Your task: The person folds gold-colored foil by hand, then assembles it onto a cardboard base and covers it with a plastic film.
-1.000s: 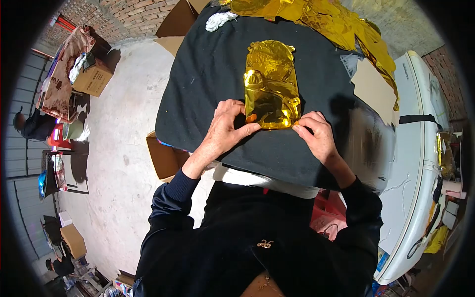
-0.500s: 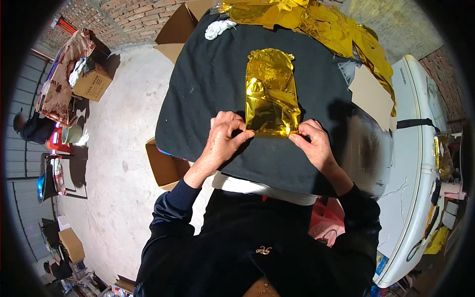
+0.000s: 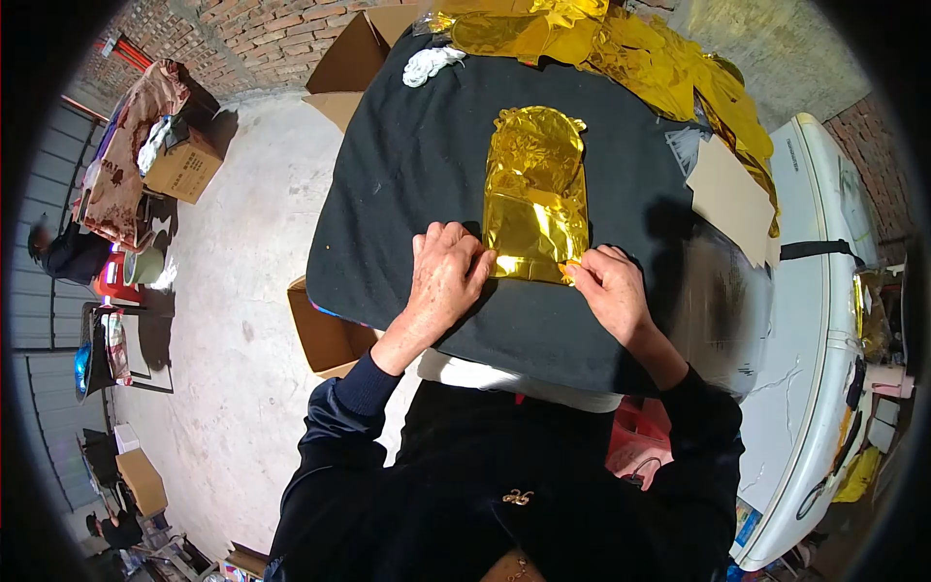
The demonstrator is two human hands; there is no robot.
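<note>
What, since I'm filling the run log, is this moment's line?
gold foil: on black cloth | left hand: at near-left corner | right hand: at near-right corner

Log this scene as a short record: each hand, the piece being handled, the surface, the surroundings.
Left hand: closed at near-left corner of the gold foil piece
Right hand: pinching its near-right corner
Foil piece condition: shiny, creased, lying flat
Surface: black cloth
Far side: more gold foil; crumpled white bundle toward the left
Right side: beige cardboard sheet
</note>
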